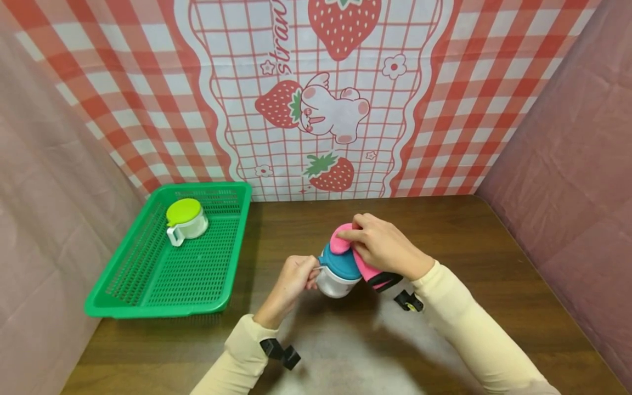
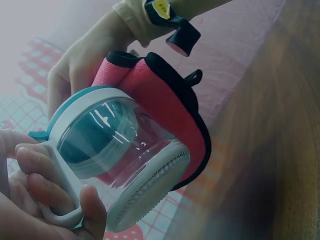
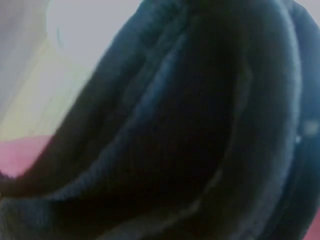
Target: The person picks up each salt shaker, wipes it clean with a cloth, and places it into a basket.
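Observation:
My left hand [image 1: 295,275] grips the white handle [image 2: 64,175] of a clear seasoning jar [image 1: 334,285] with a blue lid [image 1: 342,264]. The jar is tilted, held over the table, and its ribbed base [image 2: 152,190] shows in the left wrist view. From the other side my right hand [image 1: 387,246] holds a pink cloth [image 1: 340,238] with black edging against the lid. Part of the cloth [image 2: 162,100] hangs along the far side of the jar. Dark folds of the cloth's edging [image 3: 200,125] fill most of the right wrist view, hiding the fingers there.
On the left of the brown wooden table [image 1: 276,225] stands a green plastic basket [image 1: 232,274]. Inside it is a similar jar [image 1: 192,226] with a yellow-green lid. A red-and-white checked strawberry cloth [image 1: 434,137] hangs at the back, with pink drapes [image 1: 553,142] at both sides.

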{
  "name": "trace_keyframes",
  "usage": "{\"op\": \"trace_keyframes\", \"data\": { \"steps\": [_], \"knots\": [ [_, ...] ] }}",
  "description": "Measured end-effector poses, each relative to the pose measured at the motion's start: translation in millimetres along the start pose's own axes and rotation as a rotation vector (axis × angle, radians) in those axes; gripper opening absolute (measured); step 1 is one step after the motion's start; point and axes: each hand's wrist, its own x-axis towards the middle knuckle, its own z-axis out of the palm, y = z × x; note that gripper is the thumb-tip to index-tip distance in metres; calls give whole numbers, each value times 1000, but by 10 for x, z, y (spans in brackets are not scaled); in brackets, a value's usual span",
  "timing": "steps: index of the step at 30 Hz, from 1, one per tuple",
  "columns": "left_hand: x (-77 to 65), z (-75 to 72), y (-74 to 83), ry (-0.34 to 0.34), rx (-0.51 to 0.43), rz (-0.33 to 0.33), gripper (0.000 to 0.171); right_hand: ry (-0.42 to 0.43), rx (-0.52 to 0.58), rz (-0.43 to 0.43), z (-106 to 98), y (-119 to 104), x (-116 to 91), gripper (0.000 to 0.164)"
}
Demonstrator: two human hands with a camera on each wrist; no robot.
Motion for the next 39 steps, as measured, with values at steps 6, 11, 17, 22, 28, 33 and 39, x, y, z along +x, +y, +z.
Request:
{"op": "trace_keyframes", "data": {
  "steps": [6,11,17,22,28,33,39],
  "knots": [
    [8,-12,22,16,-24,-6,28,-19,8,39,-14,37,-37,22],
    [23,-25,15,37,-72,-13,28,-22,8,43,-22,44,-59,25],
    [30,-48,8,67,-98,4,29,-29,8,47,-25,49,-90,25],
    [33,-62,1,74,-111,6,29,-32,14,43,-25,45,-103,22],
    [33,-75,-10,94,-149,-13,27,-48,18,55,-28,30,-127,22],
    [30,-84,-5,101,-176,-14,26,-29,20,34,-44,6,-134,22],
    [44,-100,-22,121,-180,-10,28,-2,22,-7,-38,-19,-144,22]
  ]
}}
